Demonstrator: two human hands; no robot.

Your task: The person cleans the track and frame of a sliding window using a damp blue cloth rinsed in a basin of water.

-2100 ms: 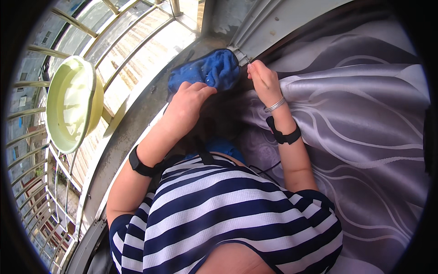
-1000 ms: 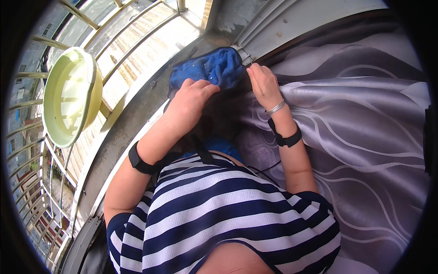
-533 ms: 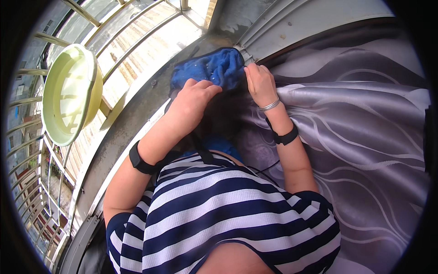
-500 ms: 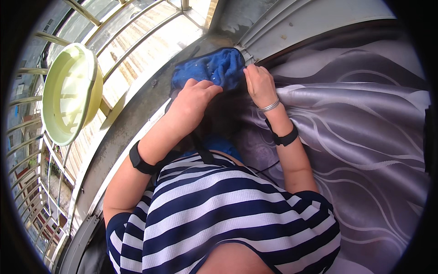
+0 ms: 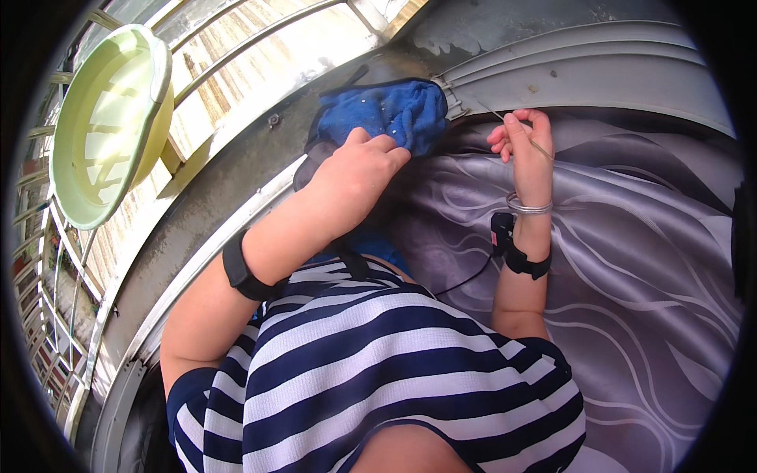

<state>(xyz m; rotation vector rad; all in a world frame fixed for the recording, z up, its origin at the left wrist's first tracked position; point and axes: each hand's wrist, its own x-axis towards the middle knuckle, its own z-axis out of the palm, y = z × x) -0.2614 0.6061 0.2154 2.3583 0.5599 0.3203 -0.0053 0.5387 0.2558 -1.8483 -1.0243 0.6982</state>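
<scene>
A blue fleecy piece (image 5: 382, 114) with dark edging lies on the grey ledge in front of me, small pale specks on it. My left hand (image 5: 359, 173) is closed at its near edge, fingers curled; the fingertips and the underside of the piece are hidden. Off to the right, my right hand (image 5: 527, 150) is raised over the curtain, apart from the blue piece. Between its thumb and forefinger runs a thin needle-like rod (image 5: 541, 149), whose tip points up and left toward the window frame. The other fingers are loosely curled.
A pale green plastic basin (image 5: 150, 126) stands tilted against the window bars (image 5: 260, 39) at left. Grey patterned curtain fabric (image 5: 631, 244) fills the right side. The stained ledge (image 5: 236, 158) and a white window track (image 5: 583, 63) border the work. A dark cable (image 5: 469, 276) hangs near my right wrist.
My right hand has moved right, away from the blue piece, and turned so the thin rod shows. My left hand stays at the piece. The view has shifted slightly.
</scene>
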